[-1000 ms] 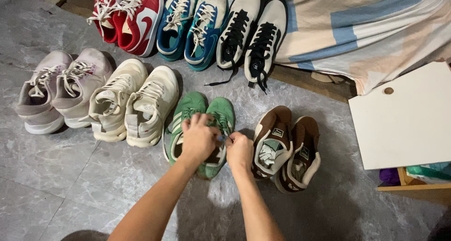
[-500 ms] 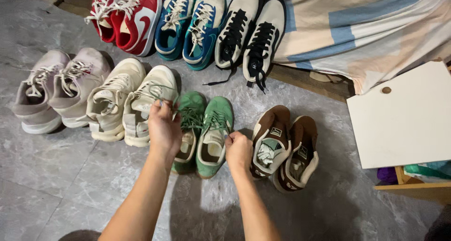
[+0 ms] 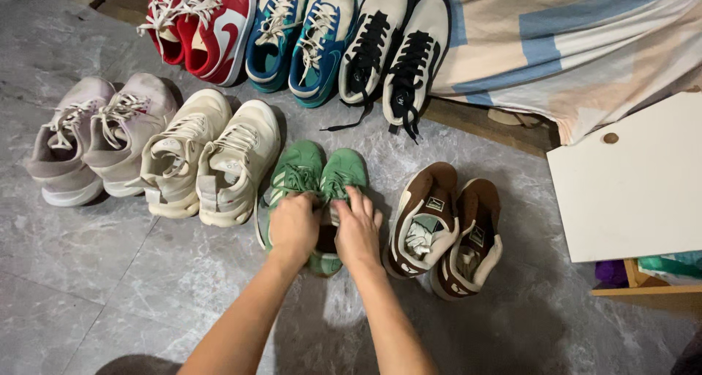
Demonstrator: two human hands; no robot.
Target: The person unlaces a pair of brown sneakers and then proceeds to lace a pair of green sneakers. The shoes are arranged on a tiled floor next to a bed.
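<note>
A pair of green suede sneakers [image 3: 316,169] stands on the grey marble floor [image 3: 95,273], toes pointing away from me. My left hand [image 3: 294,226] and my right hand [image 3: 357,229] are side by side over the right green shoe. Their fingers are closed around its green laces at the tongue. The heel and opening of that shoe are hidden under my hands.
Brown-and-cream sneakers [image 3: 446,225] sit right of the green pair, cream sneakers [image 3: 212,159] and pale pink sneakers [image 3: 95,137] to the left. Red, blue-teal and black-laced white pairs line the back. A striped cloth [image 3: 570,46] and a white board [image 3: 632,181] lie at right.
My left hand, which had pulled a lace out to the left, has come back in beside my right hand over the green shoe. Both hands now sit close together.
</note>
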